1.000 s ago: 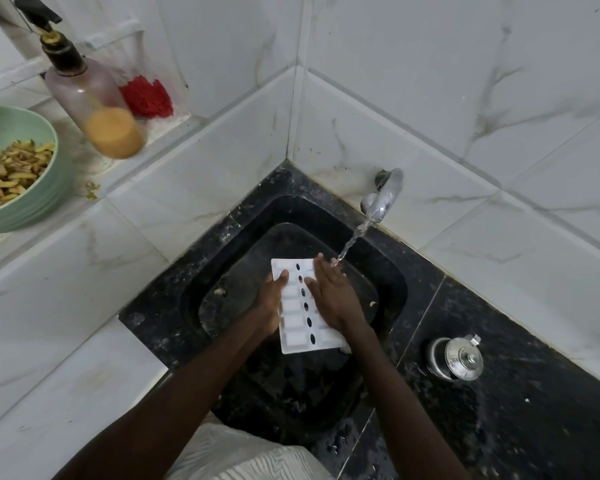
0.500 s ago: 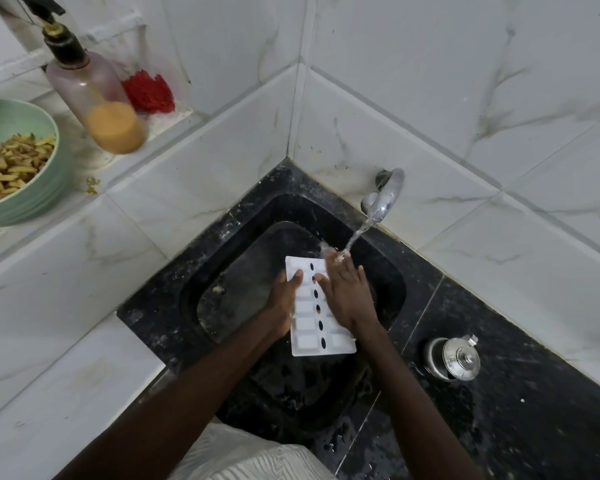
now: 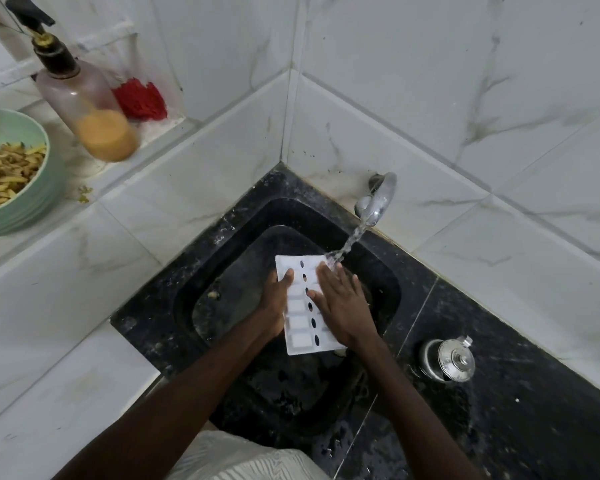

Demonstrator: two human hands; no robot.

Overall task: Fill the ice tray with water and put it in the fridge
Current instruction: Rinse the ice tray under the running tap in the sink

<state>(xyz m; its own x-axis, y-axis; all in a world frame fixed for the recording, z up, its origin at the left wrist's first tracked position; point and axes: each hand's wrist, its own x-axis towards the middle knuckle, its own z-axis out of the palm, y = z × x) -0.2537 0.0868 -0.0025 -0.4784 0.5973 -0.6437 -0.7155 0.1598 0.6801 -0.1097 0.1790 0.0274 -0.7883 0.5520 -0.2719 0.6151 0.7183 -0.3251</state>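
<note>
A white plastic ice tray (image 3: 300, 320) with two rows of cells and a line of dark oval holes down its middle is held flat over the black sink (image 3: 222, 258). My left hand (image 3: 274, 299) grips its left long edge, thumb on top. My right hand (image 3: 343, 303) lies spread over the tray's right row, fingers pointing to the far end. Water streams from the chrome tap (image 3: 378, 199) on the wall and lands on the tray's far right corner, at my right fingertips. The right row of cells is mostly hidden under my hand.
A small steel lidded pot (image 3: 447, 360) stands on the black counter to the right of the sink. On the white ledge at upper left are a pump bottle (image 3: 84, 109) with orange liquid, a red scrubber (image 3: 139, 98) and a green bowl (image 3: 32, 206) of food scraps.
Both hands have carried the tray a little to the right and away from me, so its far right corner now sits under the stream. The grip looks the same.
</note>
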